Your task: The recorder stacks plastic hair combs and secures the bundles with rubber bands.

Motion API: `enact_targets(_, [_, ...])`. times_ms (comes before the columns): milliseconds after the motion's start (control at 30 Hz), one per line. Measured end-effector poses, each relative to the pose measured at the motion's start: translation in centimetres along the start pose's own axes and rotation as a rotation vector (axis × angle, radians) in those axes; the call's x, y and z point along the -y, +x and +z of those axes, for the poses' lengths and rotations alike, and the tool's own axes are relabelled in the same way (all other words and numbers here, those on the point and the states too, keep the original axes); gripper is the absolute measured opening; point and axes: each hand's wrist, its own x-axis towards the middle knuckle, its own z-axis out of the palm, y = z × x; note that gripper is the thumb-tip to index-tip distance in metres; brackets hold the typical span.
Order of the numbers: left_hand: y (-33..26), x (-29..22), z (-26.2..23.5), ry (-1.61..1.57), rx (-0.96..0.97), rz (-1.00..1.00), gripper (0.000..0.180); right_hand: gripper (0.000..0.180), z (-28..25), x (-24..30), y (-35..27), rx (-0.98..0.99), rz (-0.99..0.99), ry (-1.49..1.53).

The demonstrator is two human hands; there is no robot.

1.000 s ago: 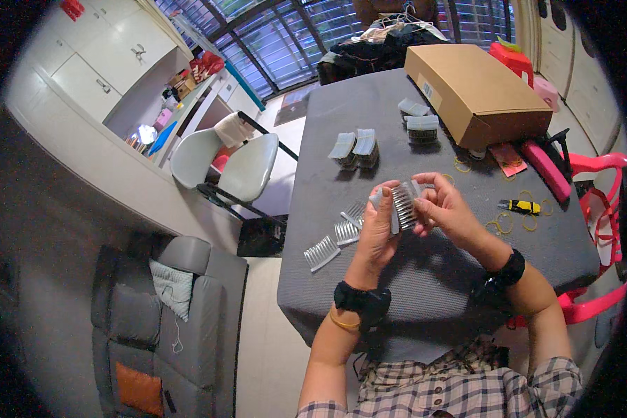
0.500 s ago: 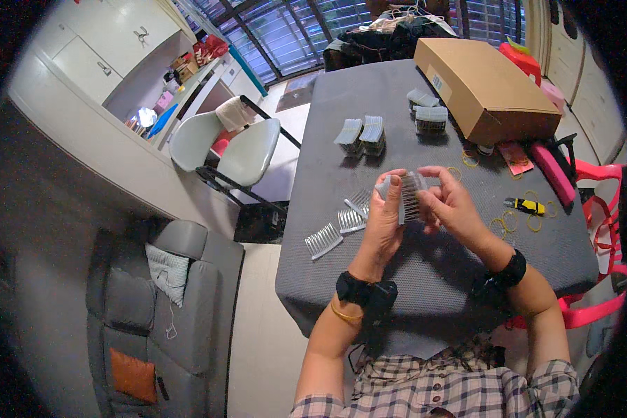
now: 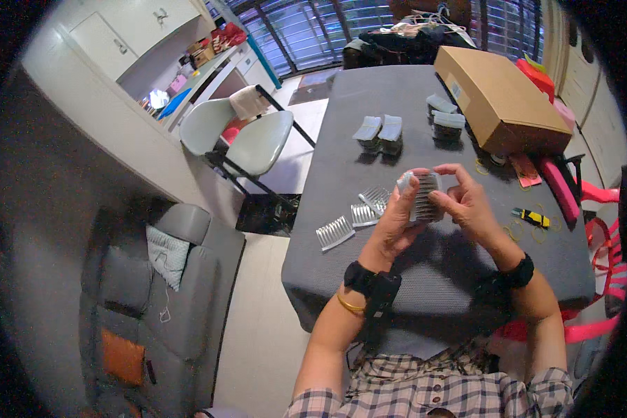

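Observation:
A stack of clear plastic hair combs [image 3: 426, 198] stands between my two hands over the near part of the table. My left hand [image 3: 397, 221] is closed round the stack's left side, thumb up along its edge. With thumb and forefinger, my right hand [image 3: 465, 203] grips the right side of the same stack; some of its other fingers are hidden. Three loose clear combs lie left of my hands: the nearest comb [image 3: 335, 233], a middle comb [image 3: 363, 215] and a farther comb [image 3: 375, 198]. Beyond my hands sit bundled combs [image 3: 379, 134], with more bundled combs [image 3: 448, 125] by the box.
A brown cardboard box [image 3: 501, 104] lies at the table's far right. Near the right edge are a yellow-black cutter [image 3: 534, 218], rubber bands [image 3: 512, 232], a pink packet [image 3: 525, 171] and a long pink object [image 3: 560, 188]. A pink chair [image 3: 602, 331] stands at right.
The view has shifted slightly, so the table sits a little further right. My right thumb has come in against the comb stack, and the stack is turned more upright.

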Motion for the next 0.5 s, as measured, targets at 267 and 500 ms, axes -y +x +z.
enact_targets(267, [-0.9, -0.9, 0.2, -0.037, 0.397, -0.027, 0.052, 0.034, -1.7, -3.1, 5.8, 0.130, -0.067, 0.003])
enact_targets(500, [-1.7, -1.5, 1.1, 0.374, 0.704, -0.248, 0.057, 0.038, 6.8, -2.2, 5.4, 0.298, -0.668, -0.744])
